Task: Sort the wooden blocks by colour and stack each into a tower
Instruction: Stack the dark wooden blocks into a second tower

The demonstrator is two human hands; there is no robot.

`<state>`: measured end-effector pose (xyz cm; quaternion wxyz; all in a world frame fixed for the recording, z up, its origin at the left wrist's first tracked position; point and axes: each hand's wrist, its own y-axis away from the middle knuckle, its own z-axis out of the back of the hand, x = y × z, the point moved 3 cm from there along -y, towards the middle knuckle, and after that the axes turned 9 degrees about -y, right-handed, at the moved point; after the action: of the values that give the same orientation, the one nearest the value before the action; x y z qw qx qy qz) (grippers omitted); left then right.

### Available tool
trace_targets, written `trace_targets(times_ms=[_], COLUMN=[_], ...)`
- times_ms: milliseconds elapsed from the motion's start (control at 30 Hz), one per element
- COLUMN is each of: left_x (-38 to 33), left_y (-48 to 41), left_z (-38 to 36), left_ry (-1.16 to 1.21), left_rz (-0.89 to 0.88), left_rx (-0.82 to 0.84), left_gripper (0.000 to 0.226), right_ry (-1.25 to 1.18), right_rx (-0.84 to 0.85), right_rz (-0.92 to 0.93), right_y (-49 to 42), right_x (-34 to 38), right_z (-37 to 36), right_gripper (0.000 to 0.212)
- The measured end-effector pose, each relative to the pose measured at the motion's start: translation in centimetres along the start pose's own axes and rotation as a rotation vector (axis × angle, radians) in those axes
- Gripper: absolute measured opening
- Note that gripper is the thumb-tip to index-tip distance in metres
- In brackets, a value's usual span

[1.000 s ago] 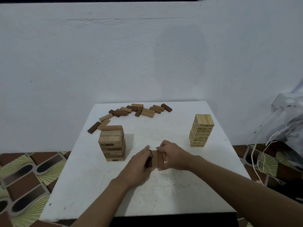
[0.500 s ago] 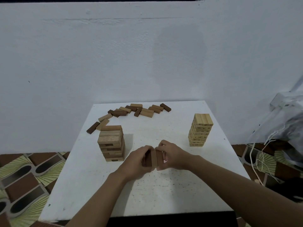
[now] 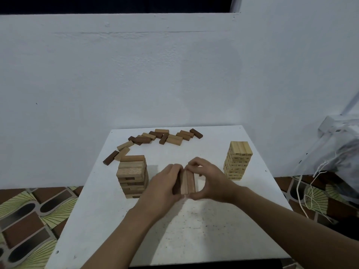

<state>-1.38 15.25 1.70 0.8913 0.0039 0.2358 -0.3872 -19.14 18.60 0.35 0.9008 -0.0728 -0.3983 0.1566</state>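
both hands meet near the middle of the table. the left hand and the right hand grip a short row of blocks from its two sides, with the fingers curled around it. i cannot tell if the row rests on the table or is just above it. a brown tower stands near the left edge, a pale tower near the right edge, and loose blocks lie along the far edge. the step, i think, is to square the row into one layer. to do it well, press both sides evenly so the ends become level, keep the blocks flat, and check the colours, because the leftmost block looks darker.
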Motion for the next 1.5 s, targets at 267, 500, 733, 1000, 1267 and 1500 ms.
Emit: trace_targets(times_ms=[267, 500, 733, 1000, 1267, 1500], left_x=[0.8, 7.5, 12.3, 14.0, 14.5, 15.0], left_y=[-0.4, -1.2, -1.4, -1.2, -1.0, -0.4], left_z=[10.6, 15.0, 14.8, 13.0, 12.1, 11.6], left_ry=[-0.007, 0.047, 0.159, 0.207, 0.209, 0.242], left_rz=[-0.016, 0.019, 0.099, 0.119, 0.107, 0.121], left_rx=[-0.017, 0.083, 0.129, 0.147, 0.175, 0.201], left_gripper=[0.077, 0.069, 0.075, 0.077, 0.077, 0.090], right_ry=[-0.064, 0.016, 0.106, 0.159, 0.158, 0.131], right_rx=[-0.036, 0.035, 0.118, 0.182, 0.196, 0.198], right_rz=[0.079, -0.035, -0.130, -0.162, -0.206, -0.244], right_y=[-4.4, -10.4, -13.2, -13.8, -13.6, -12.8], right_x=[7.5, 10.0, 11.7, 11.0, 10.4, 10.2], right_z=[3.2, -0.1, -1.7, -2.7, -3.3, -3.0], right_gripper=[0.052, 0.072, 0.050, 0.042, 0.050, 0.093])
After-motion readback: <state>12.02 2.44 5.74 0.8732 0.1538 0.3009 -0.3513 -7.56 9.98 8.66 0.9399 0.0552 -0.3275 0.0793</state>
